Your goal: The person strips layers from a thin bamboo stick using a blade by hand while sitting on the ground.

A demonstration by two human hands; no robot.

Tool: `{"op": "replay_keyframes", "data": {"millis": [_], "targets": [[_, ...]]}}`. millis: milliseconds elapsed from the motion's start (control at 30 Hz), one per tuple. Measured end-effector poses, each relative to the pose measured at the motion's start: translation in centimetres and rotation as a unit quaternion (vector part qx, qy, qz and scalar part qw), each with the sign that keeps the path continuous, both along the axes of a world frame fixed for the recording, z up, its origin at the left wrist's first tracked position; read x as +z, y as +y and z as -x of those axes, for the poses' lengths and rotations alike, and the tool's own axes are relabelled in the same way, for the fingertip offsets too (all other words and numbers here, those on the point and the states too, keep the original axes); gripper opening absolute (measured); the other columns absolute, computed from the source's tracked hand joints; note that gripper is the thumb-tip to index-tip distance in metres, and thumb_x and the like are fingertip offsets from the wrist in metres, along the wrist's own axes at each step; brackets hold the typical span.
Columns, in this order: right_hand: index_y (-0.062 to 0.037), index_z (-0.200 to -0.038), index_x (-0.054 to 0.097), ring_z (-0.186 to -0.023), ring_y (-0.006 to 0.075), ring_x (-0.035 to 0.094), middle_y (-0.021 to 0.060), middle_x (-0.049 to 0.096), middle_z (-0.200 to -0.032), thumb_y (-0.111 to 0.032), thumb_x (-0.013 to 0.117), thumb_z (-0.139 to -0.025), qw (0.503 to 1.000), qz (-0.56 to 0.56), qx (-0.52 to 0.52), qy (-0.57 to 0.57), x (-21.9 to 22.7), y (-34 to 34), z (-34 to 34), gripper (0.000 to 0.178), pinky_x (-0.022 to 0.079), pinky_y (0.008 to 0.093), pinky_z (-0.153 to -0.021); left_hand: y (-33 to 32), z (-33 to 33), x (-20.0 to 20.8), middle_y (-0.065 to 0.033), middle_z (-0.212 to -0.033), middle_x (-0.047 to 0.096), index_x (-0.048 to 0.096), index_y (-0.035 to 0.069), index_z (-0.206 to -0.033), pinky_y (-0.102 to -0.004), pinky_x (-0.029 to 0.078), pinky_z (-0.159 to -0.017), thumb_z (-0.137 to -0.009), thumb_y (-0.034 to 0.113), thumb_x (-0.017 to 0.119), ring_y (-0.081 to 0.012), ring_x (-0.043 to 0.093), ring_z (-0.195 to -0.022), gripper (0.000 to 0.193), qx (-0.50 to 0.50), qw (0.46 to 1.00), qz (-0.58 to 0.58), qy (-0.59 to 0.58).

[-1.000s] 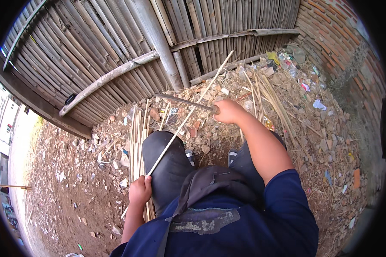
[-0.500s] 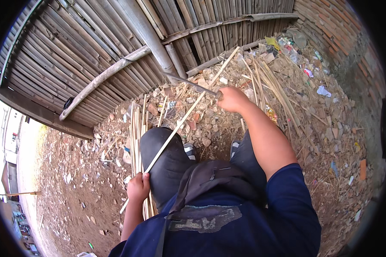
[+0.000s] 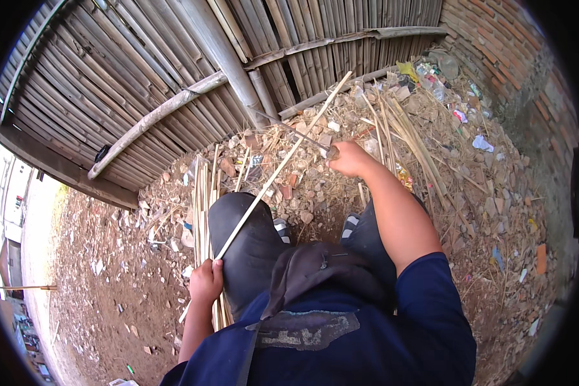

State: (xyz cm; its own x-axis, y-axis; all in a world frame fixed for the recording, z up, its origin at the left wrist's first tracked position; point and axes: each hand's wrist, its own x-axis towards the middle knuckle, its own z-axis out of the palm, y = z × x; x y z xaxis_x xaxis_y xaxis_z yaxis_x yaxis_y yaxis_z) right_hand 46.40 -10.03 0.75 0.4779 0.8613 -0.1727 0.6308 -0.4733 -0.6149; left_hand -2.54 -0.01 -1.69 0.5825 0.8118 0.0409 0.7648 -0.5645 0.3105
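Bamboo fence [image 3: 141,96] fills upper frame. Left hand [image 3: 206,282] fists the strip [image 3: 273,174] lower end; right hand [image 3: 347,157] clenches the knife [image 3: 289,132]. Strip looks light, springy, splintery; best gripped near the ends.

1. Bamboo strip [image 3: 283,164]: pale straw yellow.
2. Bamboo fence [image 3: 174,71]: weathered grey-brown, vertical slats.
3. Brick wall [image 3: 502,45]: reddish-orange with grey mortar lines.
4. Shirt sleeve [image 3: 431,302]: dark navy blue.
5. Trousers [image 3: 248,244]: black.
6. Ground [image 3: 103,289]: reddish-brown dirt, speckled with pale chips.
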Motion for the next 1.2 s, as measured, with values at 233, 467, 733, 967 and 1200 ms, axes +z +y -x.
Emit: {"op": "replay_keyframes", "data": {"millis": [233,467,733,967,1200], "targets": [[-0.0087,-0.102,0.069,-0.099,0.0353,0.068,0.0161,0.072,-0.101,-0.029,0.073,-0.082,0.990,0.035,0.074,-0.118,2.5,-0.4,3.7,0.028,0.054,0.0469,-0.084,0.1,-0.1,0.1,-0.0255,-0.064,0.060,0.055,0.002,-0.074,-0.0559,0.047,-0.059,-0.101,0.036,0.054,-0.0481,0.061,-0.062,0.044,-0.017,1.000,0.002,-0.024],[-0.0078,-0.115,0.070,-0.095,0.0360,0.070,0.0192,0.072,-0.102,-0.034,0.077,-0.081,0.993,-0.007,0.085,-0.081,2.1,0.1,3.9,0.043,0.055,0.0448,-0.085,0.3,0.1,0.1,-0.0276,-0.070,0.063,0.059,0.001,-0.078,-0.0586,0.048,-0.065,-0.101,0.038,0.053,-0.0496,0.063,-0.070,0.044,0.009,0.998,0.056,-0.023],[-0.0022,-0.111,0.070,-0.090,0.0394,0.069,0.0225,0.071,-0.094,-0.036,0.078,-0.081,0.994,-0.047,0.058,-0.075,4.3,-0.6,5.2,0.046,0.054,0.0451,-0.081,-0.2,0.0,1.0,-0.0285,-0.071,0.064,0.060,0.001,-0.078,-0.0585,0.049,-0.066,-0.101,0.040,0.052,-0.0497,0.064,-0.071,0.046,0.008,0.996,0.065,-0.060],[-0.0020,-0.114,0.070,-0.091,0.0393,0.069,0.0237,0.071,-0.095,-0.036,0.077,-0.080,0.986,-0.069,0.039,-0.149,6.7,-1.9,7.2,0.048,0.054,0.0455,-0.081,-0.3,-0.4,1.0,-0.0279,-0.070,0.064,0.059,0.001,-0.076,-0.0586,0.049,-0.064,-0.102,0.039,0.052,-0.0494,0.063,-0.068,0.047,-0.004,0.993,0.064,-0.103],[-0.0071,-0.112,0.070,-0.100,0.0372,0.068,0.0184,0.071,-0.104,-0.036,0.077,-0.082,0.968,0.056,0.161,-0.184,9.6,1.6,10.4,0.042,0.054,0.0457,-0.086,0.4,1.7,-1.6,-0.0287,-0.069,0.062,0.058,0.001,-0.078,-0.0589,0.048,-0.063,-0.102,0.038,0.053,-0.0504,0.063,-0.068,0.045,-0.009,0.990,0.053,-0.131]]}}
